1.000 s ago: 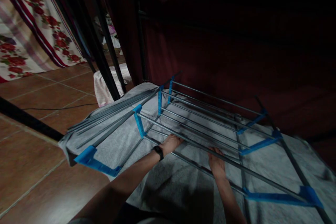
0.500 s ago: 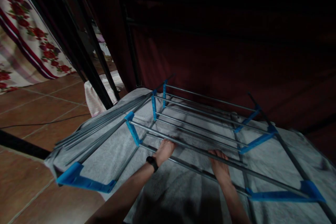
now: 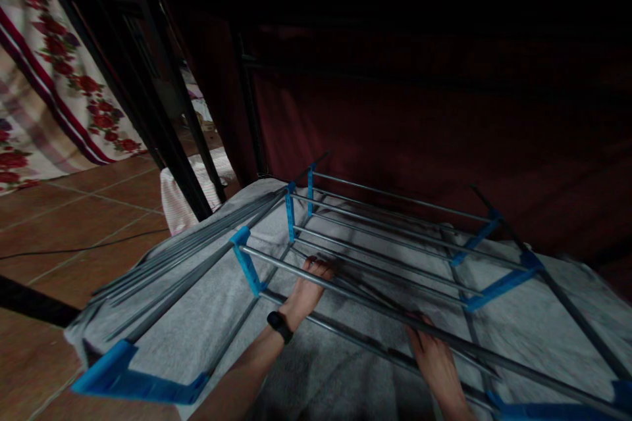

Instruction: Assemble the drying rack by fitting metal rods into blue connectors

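Observation:
A rack of grey metal rods (image 3: 375,345) and blue plastic brackets (image 3: 247,262) lies over a grey blanket. My left hand (image 3: 309,286), with a black band (image 3: 279,327) on its wrist, reaches between the front rods with its fingers curled around a thin metal rod (image 3: 474,362). This rod slants across to my right hand (image 3: 434,348), whose fingers are closed on it near its right end. A thicker front rod passes over the fingers of both hands and partly hides them.
Several loose rods (image 3: 187,240) lie along the left side of the grey blanket (image 3: 222,316). Dark metal posts (image 3: 148,118) stand at the left, beside a tiled floor (image 3: 74,230) and a floral cloth (image 3: 59,72). A dark red cloth (image 3: 375,125) hangs behind.
The thin rod between my hands has shifted and now slants more, its right end nearer to me. My right hand has moved right and down. The camera view has tilted slightly.

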Available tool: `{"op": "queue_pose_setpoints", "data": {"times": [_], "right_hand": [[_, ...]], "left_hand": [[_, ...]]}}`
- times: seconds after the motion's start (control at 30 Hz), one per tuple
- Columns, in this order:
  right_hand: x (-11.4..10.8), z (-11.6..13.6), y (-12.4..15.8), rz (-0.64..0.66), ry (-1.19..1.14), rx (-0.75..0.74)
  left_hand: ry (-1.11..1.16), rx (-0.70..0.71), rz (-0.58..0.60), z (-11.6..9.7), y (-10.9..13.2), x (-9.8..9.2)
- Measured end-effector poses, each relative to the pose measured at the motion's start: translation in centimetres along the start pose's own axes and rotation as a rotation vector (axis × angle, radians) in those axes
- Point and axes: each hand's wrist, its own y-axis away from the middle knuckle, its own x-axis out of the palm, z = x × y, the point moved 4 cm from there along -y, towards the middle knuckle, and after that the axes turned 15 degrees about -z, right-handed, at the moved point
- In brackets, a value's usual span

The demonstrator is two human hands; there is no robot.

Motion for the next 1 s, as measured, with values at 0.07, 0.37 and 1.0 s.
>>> {"op": "queue_pose_setpoints", "data": {"times": [0.07, 0.37, 1.0], "right_hand": [[1.5, 1.0, 0.1, 0.069, 0.042, -0.077], [5.2, 3.6, -2.7, 0.055, 0.028, -0.125], [7.2, 6.8, -3.9, -0.040, 0.551, -1.012]], "left_hand": [[0.024, -0.045, 0.001, 0.3, -0.6, -0.2], [-0.015, -0.431, -0.461, 3.4, -1.8, -4.6], [0.856, -0.951, -0.921, 14.9, -5.6, -1.9]]}}
